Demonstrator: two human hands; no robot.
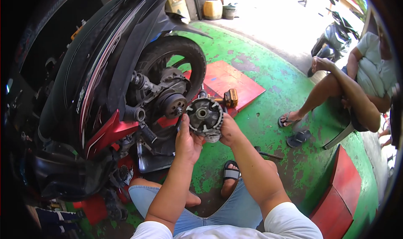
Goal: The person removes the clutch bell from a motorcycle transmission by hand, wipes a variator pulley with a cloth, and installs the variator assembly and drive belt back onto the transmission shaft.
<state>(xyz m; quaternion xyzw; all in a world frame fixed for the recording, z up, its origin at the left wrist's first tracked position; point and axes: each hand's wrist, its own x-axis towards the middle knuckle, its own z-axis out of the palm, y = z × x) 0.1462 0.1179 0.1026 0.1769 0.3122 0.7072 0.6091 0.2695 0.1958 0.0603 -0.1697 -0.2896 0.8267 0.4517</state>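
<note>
My left hand [188, 143] and my right hand [231, 130] hold a round metal scooter part [205, 115] between them. It has a toothed rim, a dark inner face with pale tabs and a central hub with a hole. The left fingers support its lower left side, with the thumb pointing up. On the other side, the right fingers grip the right edge, partly hidden. Just left of the part, a round drum [173, 105] with a central bolt sits on the scooter's exposed engine, before the rear wheel [197, 56].
The dark scooter [90, 71] fills the left side. A yellow-black power tool [230, 98] lies on a red platform [249, 90]. Beneath the engine is a metal tray [153, 161]. At right, a person [375, 58] sits near a loose sandal [299, 139] and a red ramp-like panel [336, 197].
</note>
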